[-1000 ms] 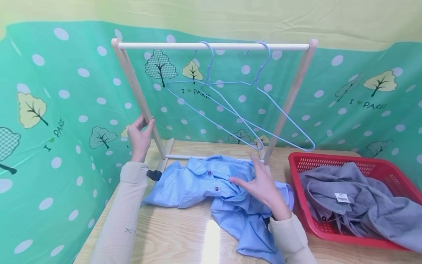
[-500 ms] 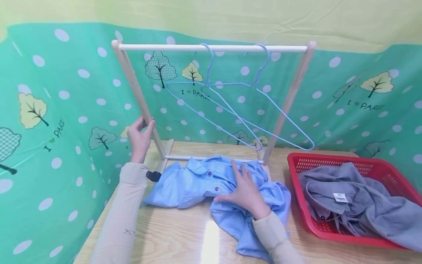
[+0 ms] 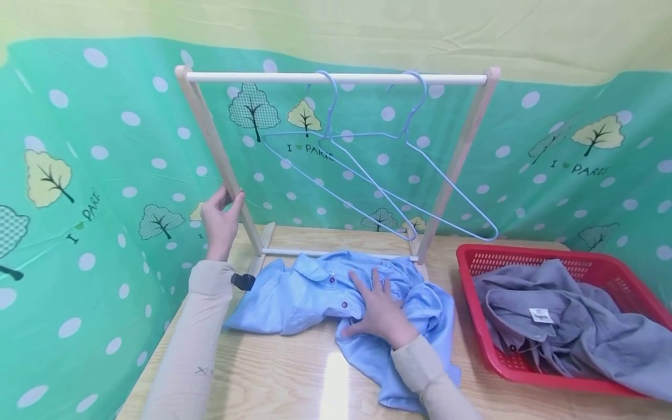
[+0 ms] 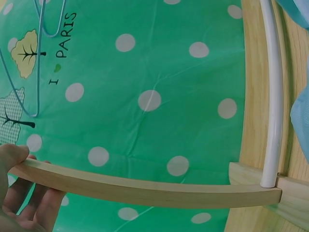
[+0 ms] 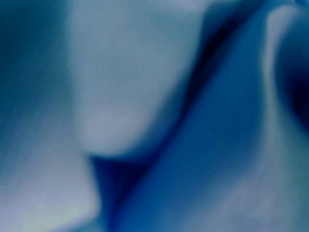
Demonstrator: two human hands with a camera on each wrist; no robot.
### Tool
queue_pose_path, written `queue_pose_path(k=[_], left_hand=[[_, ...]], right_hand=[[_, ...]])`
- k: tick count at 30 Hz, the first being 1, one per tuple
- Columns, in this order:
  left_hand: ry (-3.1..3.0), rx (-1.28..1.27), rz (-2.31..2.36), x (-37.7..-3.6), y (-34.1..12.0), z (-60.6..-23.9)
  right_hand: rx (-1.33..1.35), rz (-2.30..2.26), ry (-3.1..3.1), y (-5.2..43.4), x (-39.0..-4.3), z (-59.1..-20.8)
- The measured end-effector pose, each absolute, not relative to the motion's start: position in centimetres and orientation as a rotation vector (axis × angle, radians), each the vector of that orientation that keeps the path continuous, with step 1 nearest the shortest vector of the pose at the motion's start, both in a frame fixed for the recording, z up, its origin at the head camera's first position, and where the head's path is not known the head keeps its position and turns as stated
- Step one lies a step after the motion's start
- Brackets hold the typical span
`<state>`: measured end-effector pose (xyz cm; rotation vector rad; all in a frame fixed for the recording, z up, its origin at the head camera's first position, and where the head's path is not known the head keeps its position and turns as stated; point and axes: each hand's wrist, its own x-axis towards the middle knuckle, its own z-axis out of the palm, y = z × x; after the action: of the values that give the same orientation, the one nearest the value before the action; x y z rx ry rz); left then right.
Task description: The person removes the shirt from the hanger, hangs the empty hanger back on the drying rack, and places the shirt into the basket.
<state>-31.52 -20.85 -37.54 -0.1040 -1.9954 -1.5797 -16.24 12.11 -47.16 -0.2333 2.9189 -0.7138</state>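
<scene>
My left hand holds the left wooden post of the clothes rack, thumb on one side and fingers on the other. The left wrist view shows the same post between thumb and fingers. A crumpled light blue shirt with dark buttons lies at the rack's foot. On it rests my right hand, fingers spread. Blurred blue cloth fills the right wrist view, so no fingers show there. Two blue wire hangers hang bare from the rack's white top bar.
At the right stands a red basket with a grey shirt in it, one part draped over the front rim. The wooden table runs back to a green dotted curtain.
My right hand has moved left and slightly down onto the middle of the blue shirt. The shirt's right part has shifted a little to the left. My left hand stays on the post.
</scene>
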Motion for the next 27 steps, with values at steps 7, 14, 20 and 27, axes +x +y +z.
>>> queue_pose_path(k=[7, 14, 20, 27], left_hand=[[-1.987, -0.109, -1.588, -31.3, -20.8, -37.5], [-1.987, -0.111, -1.554, -31.5, -20.9, -37.7], [-1.988, -0.101, -1.541, -31.6, -20.9, -37.6], [-1.983, -0.111, -1.545, -31.5, -20.7, -37.5]], right_hand=[[-0.298, -0.616, 2.925, 11.7, -16.5, -47.3], [-0.308, -0.484, 2.920, 11.8, -17.0, -47.1], [-0.368, -0.470, 2.938, 12.2, -17.7, -46.5], [-0.436, -0.480, 2.966, 12.8, -18.1, -46.3]])
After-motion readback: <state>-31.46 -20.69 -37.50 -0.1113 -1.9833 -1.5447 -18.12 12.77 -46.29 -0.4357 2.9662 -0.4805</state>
